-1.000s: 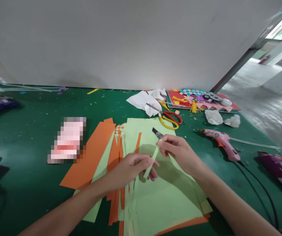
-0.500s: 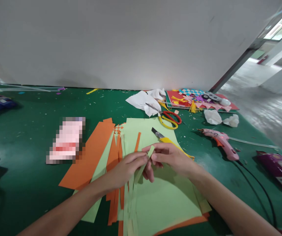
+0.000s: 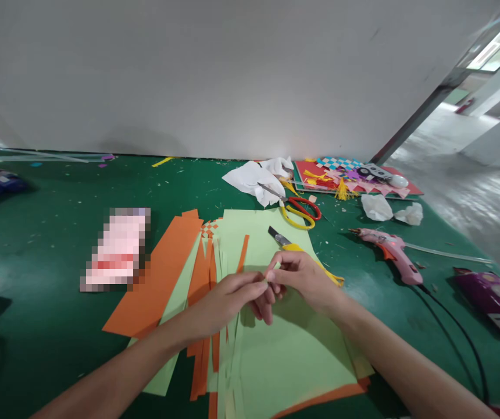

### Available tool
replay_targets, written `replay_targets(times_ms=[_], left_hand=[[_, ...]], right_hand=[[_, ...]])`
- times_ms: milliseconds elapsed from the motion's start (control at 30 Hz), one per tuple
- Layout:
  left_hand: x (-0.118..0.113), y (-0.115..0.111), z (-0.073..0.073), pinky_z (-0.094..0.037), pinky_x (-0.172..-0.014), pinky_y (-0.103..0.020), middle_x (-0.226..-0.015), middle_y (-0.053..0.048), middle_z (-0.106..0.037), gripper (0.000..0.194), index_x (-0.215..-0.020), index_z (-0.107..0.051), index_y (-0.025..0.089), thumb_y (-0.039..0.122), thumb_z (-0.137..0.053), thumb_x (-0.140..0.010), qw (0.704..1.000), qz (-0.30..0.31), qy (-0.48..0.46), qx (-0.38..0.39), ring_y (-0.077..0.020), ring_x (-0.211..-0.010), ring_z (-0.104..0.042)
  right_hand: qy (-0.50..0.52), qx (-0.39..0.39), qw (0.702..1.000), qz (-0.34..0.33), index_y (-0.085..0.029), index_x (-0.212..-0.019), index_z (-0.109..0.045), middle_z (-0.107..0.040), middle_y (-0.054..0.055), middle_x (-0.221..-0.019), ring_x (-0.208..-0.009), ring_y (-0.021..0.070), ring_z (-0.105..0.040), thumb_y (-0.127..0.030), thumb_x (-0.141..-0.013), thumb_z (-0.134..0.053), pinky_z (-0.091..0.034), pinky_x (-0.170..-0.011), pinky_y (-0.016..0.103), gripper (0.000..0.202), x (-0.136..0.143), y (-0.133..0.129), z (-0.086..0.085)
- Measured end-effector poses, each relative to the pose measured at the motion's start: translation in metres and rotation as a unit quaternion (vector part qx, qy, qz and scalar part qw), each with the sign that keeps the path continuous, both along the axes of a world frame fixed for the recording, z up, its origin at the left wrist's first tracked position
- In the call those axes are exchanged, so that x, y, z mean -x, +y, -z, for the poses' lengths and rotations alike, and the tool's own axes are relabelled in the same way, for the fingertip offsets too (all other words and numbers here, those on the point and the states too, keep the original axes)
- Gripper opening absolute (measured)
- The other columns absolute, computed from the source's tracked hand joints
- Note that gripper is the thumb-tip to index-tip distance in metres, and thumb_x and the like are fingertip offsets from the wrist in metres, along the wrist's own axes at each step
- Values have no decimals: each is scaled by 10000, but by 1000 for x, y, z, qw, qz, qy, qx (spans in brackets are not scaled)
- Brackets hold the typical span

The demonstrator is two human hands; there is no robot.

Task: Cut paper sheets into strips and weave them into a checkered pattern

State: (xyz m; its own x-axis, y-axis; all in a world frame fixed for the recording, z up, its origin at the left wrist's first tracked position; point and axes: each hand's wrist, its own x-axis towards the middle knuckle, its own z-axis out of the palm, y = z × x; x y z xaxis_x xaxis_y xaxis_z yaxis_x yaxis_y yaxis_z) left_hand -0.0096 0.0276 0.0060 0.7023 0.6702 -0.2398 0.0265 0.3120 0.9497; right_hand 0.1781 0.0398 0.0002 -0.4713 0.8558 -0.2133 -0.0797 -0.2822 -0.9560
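A light green paper strip (image 3: 277, 266) is pinched between my two hands, with only a short end showing. My left hand (image 3: 241, 292) has its thumb and forefinger closed on it. My right hand (image 3: 299, 276) grips it from the other side, fingertips touching those of the left. Under both hands lies a light green sheet (image 3: 302, 355). Green and orange strips (image 3: 199, 279) run beside it on the left, with a small orange-and-green woven piece (image 3: 209, 228) at their top. One orange strip (image 3: 243, 251) rests on the sheet.
A yellow cutter (image 3: 292, 247) lies just beyond my right hand, and scissors (image 3: 300, 212) lie behind it. To the right is a pink glue gun (image 3: 392, 251) with a cable. An orange sheet (image 3: 156, 279) and a blurred pink object (image 3: 119, 247) are at the left.
The green strip has shifted among my fingers, and its long lower part no longer shows. My fingertips have come closer together, with the right hand's grip moved slightly.
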Motion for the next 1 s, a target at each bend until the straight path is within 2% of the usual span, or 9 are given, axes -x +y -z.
replay_targets(times_ms=[133,333,700,1000], left_hand=[[0,-1,0,-472,-731,-271,-813,-32,-622,291,-877,-604,153,345,-405,-968,1000,3,8,1,-158,-740,-653],[0,1,0,-469,-740,-268,-761,-38,-646,331,-811,-607,146,325,-380,-971,1000,-8,16,14,-158,-739,-653],[0,-1,-3,-460,-734,-268,-763,-43,-657,340,-831,-606,149,348,-372,-974,999,-3,38,2,-160,-743,-651],[0,-1,-4,-455,-717,-260,-743,-46,-659,363,-820,-587,154,352,-335,-989,999,-7,44,6,-158,-735,-641]], right_hand=[[-9,-7,1000,1,-175,-699,-633,-593,-38,-544,-521,76,-516,-330,-780,-715,-405,-525,202,193,1,-1,-1],[-11,-7,1000,9,-182,-803,-677,-593,-43,-572,-533,76,-516,-347,-775,-714,-404,-533,205,172,-1,0,1],[-87,-58,994,33,-173,-744,-661,-595,-25,-580,-553,88,-531,-386,-778,-704,-413,-533,207,220,1,-2,0],[-179,-110,977,39,-173,-679,-626,-572,-26,-567,-526,88,-458,-412,-826,-631,-339,-503,227,281,-4,0,-3]])
